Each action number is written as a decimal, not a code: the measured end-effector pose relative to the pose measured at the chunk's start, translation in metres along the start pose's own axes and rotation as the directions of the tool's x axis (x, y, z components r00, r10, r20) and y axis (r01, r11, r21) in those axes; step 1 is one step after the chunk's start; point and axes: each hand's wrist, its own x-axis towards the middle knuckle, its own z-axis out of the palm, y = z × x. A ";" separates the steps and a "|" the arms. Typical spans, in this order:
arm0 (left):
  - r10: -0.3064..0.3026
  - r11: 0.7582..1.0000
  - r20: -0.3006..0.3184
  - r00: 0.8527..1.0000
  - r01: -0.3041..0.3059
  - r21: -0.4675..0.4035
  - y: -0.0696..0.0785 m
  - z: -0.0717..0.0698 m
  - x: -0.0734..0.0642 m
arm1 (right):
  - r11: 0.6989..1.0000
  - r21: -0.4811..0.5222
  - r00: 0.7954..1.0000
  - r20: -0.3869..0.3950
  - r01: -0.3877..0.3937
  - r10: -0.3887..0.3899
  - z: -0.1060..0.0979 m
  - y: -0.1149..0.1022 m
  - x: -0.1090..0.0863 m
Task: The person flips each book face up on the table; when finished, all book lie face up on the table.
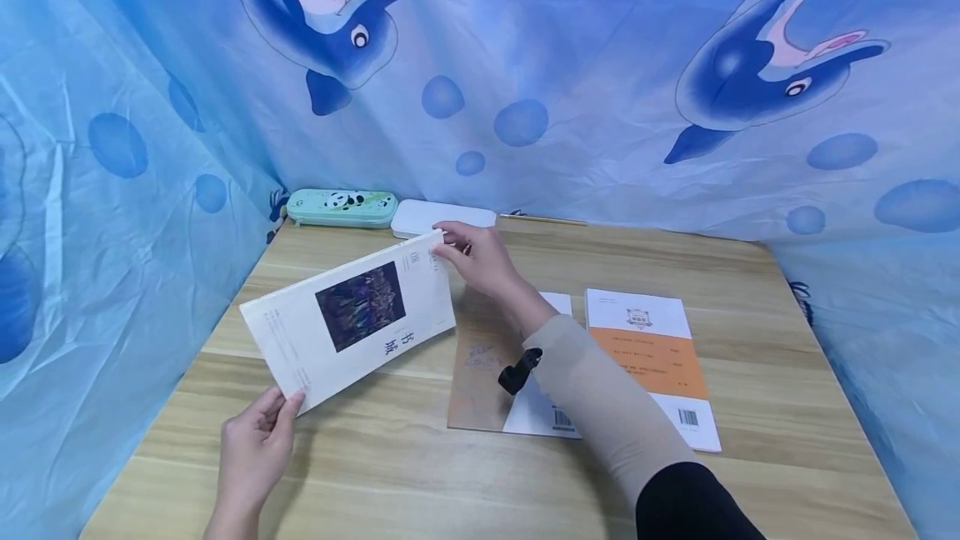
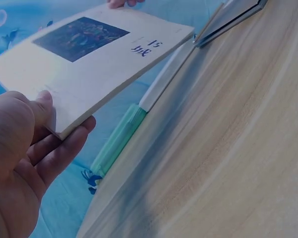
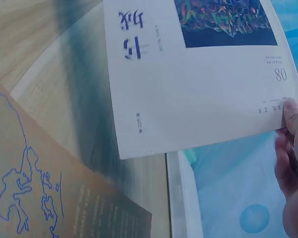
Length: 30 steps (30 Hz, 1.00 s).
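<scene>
A white paperback book with a dark picture on its cover is held tilted above the table's left half. My left hand pinches its near corner, thumb on the cover and fingers beneath, as the left wrist view shows. At the far corner, my right hand pinches the edge between thumb and fingers. Below my right forearm lies a brown and white book, partly hidden by the arm. Just right of it, a white book with an orange band lies flat.
A green panda pencil case, a white case and a thin brown stick line the table's back edge. Blue dolphin-printed curtains surround the wooden table at the back and both sides.
</scene>
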 end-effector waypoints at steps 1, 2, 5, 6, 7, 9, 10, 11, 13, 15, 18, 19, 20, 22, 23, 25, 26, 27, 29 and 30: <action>-0.006 1.000 -0.001 1.000 0.006 -0.001 0.000 0.000 0.000 | 1.000 -0.017 1.000 -0.010 -0.002 0.001 0.001 0.001 0.000; -0.012 1.000 -0.001 1.000 0.012 -0.003 0.000 0.000 0.000 | 0.999 -0.033 1.000 -0.020 -0.002 0.001 0.002 0.002 0.001; -0.042 0.999 0.001 0.999 0.042 -0.030 0.001 0.000 0.000 | 0.999 -0.032 0.999 -0.038 -0.027 0.026 0.008 0.006 0.002; -0.049 0.998 0.001 0.999 0.049 -0.035 0.001 0.001 0.000 | 0.999 -0.023 0.998 -0.040 -0.044 0.043 0.010 0.009 0.002; -0.058 0.997 0.001 0.998 0.058 -0.043 0.002 0.001 0.000 | 0.998 -0.012 0.997 -0.041 -0.063 0.062 0.012 0.010 0.003; -0.082 0.994 0.003 0.997 0.082 -0.069 0.003 0.002 0.000 | 0.993 0.007 0.992 -0.041 -0.115 0.116 0.018 0.014 0.003; -0.094 0.993 0.003 0.996 0.094 -0.075 0.003 0.002 0.000 | 0.990 0.017 0.989 -0.039 -0.142 0.142 0.021 0.016 0.004; -0.108 0.991 0.007 0.994 0.108 -0.081 0.003 0.002 0.000 | 0.985 0.020 0.985 -0.039 -0.169 0.170 0.024 0.018 0.004; -0.142 0.984 0.021 0.990 0.143 -0.107 0.004 0.001 0.000 | 0.975 0.024 0.974 -0.039 -0.223 0.224 0.030 0.020 0.003; -0.178 0.975 0.040 0.983 0.182 -0.125 0.004 0.001 0.000 | 0.965 0.022 0.965 -0.039 -0.260 0.260 0.035 0.023 0.002; -0.240 0.962 0.061 0.969 0.246 -0.121 0.002 0.002 0.000 | 0.956 0.020 0.955 -0.038 -0.293 0.294 0.043 0.026 -0.001; -0.261 0.957 0.066 0.963 0.267 -0.113 0.001 0.002 0.000 | 0.953 0.023 0.953 -0.035 -0.301 0.301 0.045 0.027 -0.002; -0.281 0.952 0.070 0.957 0.287 -0.107 0.000 0.002 0.001 | 0.951 0.022 0.951 -0.029 -0.308 0.309 0.047 0.029 -0.004; -0.329 0.936 0.087 0.940 0.337 -0.102 -0.002 0.003 0.002 | 0.947 0.033 0.947 -0.010 -0.320 0.320 0.051 0.031 -0.006; -0.352 0.927 0.097 0.931 0.361 -0.106 -0.003 0.003 0.003 | 0.944 0.038 0.945 0.005 -0.327 0.327 0.053 0.032 -0.008; -0.400 0.903 0.121 0.908 0.413 -0.115 -0.005 0.004 0.004 | 0.943 0.050 0.944 0.041 -0.329 0.327 0.057 0.035 -0.010; -0.420 0.893 0.132 0.898 0.435 -0.117 -0.005 0.004 0.005 | 0.944 0.055 0.944 0.063 -0.327 0.323 0.060 0.037 -0.011; -0.438 0.884 0.141 0.888 0.454 -0.113 -0.006 0.004 0.006 | 0.945 0.056 0.945 0.085 -0.321 0.316 0.061 0.038 -0.012; -0.466 0.872 0.150 0.872 0.481 -0.087 -0.008 0.004 0.006 | 0.947 0.066 0.943 0.130 -0.315 0.305 0.065 0.041 -0.015; -0.476 0.869 0.153 0.866 0.490 -0.068 -0.009 0.004 0.006 | 0.948 0.071 0.942 0.152 -0.311 0.298 0.067 0.043 -0.016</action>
